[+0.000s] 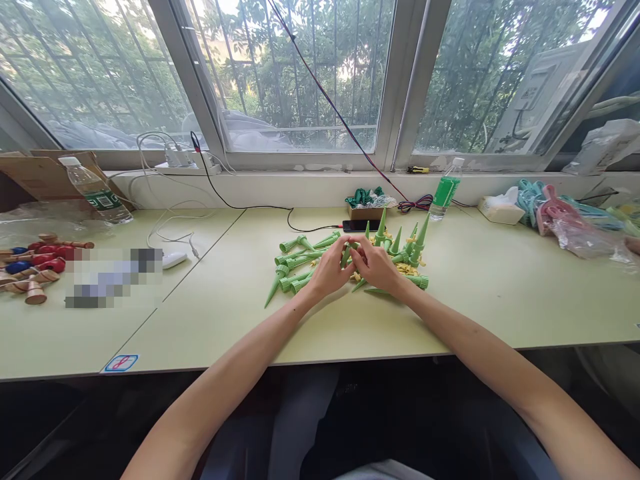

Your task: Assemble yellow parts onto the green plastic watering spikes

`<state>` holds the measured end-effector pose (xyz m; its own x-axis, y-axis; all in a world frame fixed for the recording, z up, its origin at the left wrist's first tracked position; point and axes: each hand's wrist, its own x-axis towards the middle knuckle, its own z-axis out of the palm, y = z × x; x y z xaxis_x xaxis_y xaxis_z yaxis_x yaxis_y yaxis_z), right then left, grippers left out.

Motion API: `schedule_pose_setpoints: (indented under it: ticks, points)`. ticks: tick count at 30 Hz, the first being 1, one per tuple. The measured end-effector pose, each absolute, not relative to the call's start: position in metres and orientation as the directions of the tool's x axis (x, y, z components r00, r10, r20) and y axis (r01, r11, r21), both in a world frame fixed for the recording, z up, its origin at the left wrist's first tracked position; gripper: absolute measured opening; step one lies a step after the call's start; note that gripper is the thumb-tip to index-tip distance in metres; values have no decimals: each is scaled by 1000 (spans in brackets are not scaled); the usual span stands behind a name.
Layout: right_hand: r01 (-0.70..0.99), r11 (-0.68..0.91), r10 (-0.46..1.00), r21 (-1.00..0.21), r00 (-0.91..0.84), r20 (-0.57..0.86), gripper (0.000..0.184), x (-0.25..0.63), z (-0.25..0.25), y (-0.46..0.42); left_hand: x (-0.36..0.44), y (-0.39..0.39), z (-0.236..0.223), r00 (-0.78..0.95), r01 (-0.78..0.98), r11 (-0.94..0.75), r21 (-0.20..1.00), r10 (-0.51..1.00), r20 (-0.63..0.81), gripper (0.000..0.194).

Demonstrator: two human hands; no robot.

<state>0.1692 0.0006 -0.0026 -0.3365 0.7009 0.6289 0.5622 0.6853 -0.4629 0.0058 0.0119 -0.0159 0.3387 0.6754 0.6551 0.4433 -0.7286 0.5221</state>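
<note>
My left hand (331, 269) and my right hand (376, 264) meet over the table, fingertips together. Between them is a green plastic spike (346, 254), mostly covered by the fingers; both hands are closed on it. To the left of my left hand lies a group of green ribbed-cap plastic spikes (299, 259), most of them on their sides. More green cone-shaped spikes (421, 241) stand point up or lie beyond and beside my right hand. Small yellow pieces (407, 269) are scattered among these.
A small box (367, 213) and a phone (353, 226) sit behind the spikes. Water bottles (445, 193) stand near the windowsill. Wooden kendama toys (37, 267) lie far left. A tissue box (500, 208) and pastel plastic items (555, 210) are at right; cables (240, 204) cross the back.
</note>
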Motion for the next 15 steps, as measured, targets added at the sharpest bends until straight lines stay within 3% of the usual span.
schedule_pose_setpoints:
  ticks: [15]
  points:
    - [584, 653, 715, -483, -263, 648, 24, 165, -3, -3, 7, 10, -13, 296, 412, -739, 533, 662, 689, 45]
